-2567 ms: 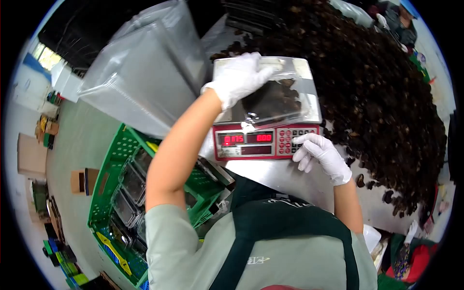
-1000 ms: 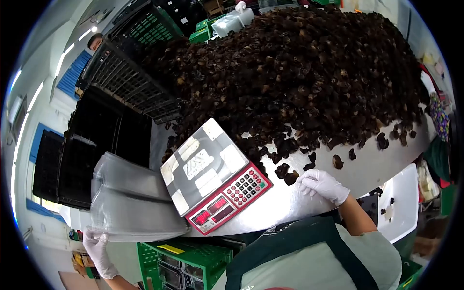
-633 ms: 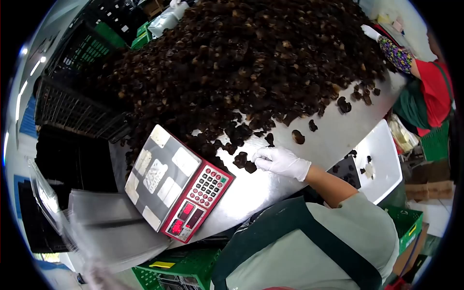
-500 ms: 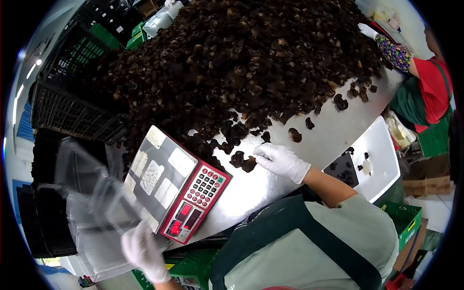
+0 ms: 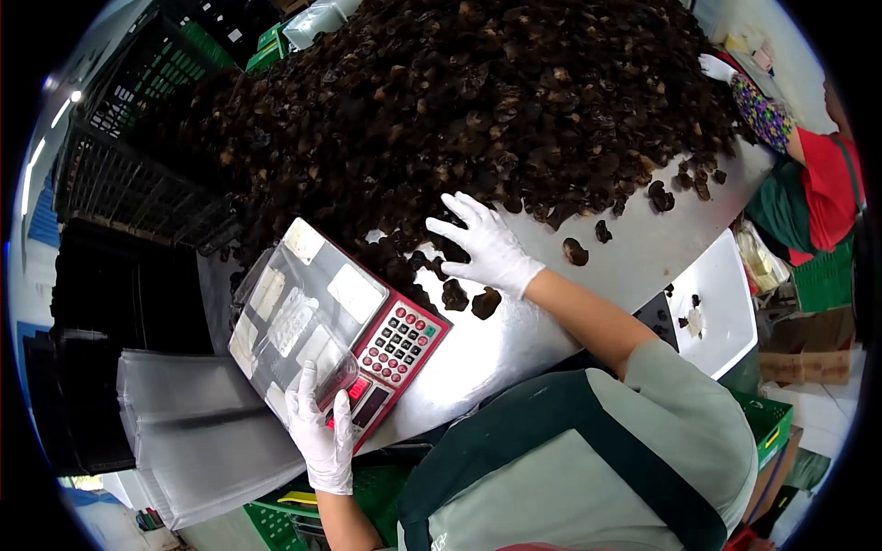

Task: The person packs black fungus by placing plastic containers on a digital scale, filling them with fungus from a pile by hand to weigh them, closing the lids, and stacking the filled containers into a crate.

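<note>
My left hand, in a white glove, grips the near edge of a clear plastic container between thumb and fingers. That container lies on the plate of a red-and-grey digital scale, and my fingers partly cover the lit display. My right hand, also gloved in white, is open with fingers spread at the near edge of a big heap of dark wood ear mushrooms. Whether its fingertips touch the heap, I cannot tell. Two loose mushroom pieces lie on the metal table just below that hand.
More clear plastic containers are stacked left of the scale. Black crates stand at the far left. A white tub with a few scraps sits at the right. Another person's gloved hand is at the heap's far right.
My left hand has brought the clear container from beside the stack onto the scale. My right hand has moved up and left to the heap's edge, its fingers now spread.
</note>
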Motion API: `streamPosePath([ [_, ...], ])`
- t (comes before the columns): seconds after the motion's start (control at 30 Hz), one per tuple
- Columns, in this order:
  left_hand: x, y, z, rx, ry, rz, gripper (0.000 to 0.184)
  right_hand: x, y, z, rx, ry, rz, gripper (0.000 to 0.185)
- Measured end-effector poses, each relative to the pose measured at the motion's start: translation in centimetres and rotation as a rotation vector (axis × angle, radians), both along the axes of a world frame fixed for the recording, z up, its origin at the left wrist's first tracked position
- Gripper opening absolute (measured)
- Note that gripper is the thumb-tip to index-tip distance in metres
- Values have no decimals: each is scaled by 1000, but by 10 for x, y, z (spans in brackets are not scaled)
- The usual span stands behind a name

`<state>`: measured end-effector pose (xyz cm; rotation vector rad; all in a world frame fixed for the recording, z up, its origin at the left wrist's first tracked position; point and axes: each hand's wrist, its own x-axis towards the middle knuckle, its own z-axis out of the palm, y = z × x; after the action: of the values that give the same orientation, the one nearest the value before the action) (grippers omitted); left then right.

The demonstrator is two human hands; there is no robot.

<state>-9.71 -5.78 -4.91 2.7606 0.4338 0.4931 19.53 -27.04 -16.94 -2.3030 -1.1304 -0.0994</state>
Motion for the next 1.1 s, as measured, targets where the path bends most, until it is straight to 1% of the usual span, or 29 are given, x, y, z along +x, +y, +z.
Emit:
streamPosePath([
  [0.03,-1,0,0,-18,-37,-6,56,5,7,-5,5,-32,-1,53],
  [0.07,-2,2,-1,-23,-35,-2,56,14,13,-20,70,-90,-23,34],
  [0.13,-6,6,-4,-156,-90,35,56,29,14,-34,23,-51,-47,20],
  [0.17,-8,8,-2,-195,-59,56,56,28,13,-28,128,-95,-132,14],
  [0.2,-8,10,-3,-201,-59,61,56,35,12,-29,171,-63,-146,14],
  [0.27,-8,16,-5,-148,-66,47,56,46,14,-23,315,-112,-118,16],
  [0.3,-8,18,-6,-183,-66,62,56,50,20,-15,297,-136,-107,19],
  [0.33,-9,21,-8,-189,-63,64,56,54,26,-6,254,-141,-54,34],
  [0.4,-9,26,-11,-184,-87,68,55,57,43,25,29,-138,-8,63],
  [0.47,-9,26,-10,-158,-90,58,54,69,64,37,-181,-325,42,76],
  [0.5,-9,24,-10,-195,-96,69,54,76,74,38,-271,-209,51,77],
  [0.53,-10,22,-8,-232,-103,80,54,81,81,35,-352,-204,42,75],
  [0.6,-11,19,-4,-216,-98,76,52,85,77,37,-387,-205,62,71],
  [0.63,-10,19,0,-202,-94,71,50,88,71,40,-358,-109,83,65],
  [0.67,-11,20,2,-206,-97,74,50,89,66,30,-316,-78,27,58],
  [0.73,-13,24,4,-211,-118,71,46,87,55,22,-316,-42,-72,47],
  [0.8,-14,31,5,-217,-161,73,43,98,47,8,-191,-35,-94,32],
  [0.83,-17,34,6,-229,-168,102,42,106,44,-2,-51,-24,-102,28],
  [0.87,-18,39,9,-240,-168,132,42,108,45,0,89,-6,-110,24],
  [0.93,-25,51,6,-194,-148,170,48,114,46,7,210,140,-155,20],
  [1.0,-25,54,13,-144,-86,224,56,110,51,23,284,234,-158,18],
  [1.03,-22,53,14,-144,-87,234,56,107,56,33,327,263,-126,16],
  [1.1,-16,50,16,-218,-69,229,65,90,70,63,342,279,-63,13],
])
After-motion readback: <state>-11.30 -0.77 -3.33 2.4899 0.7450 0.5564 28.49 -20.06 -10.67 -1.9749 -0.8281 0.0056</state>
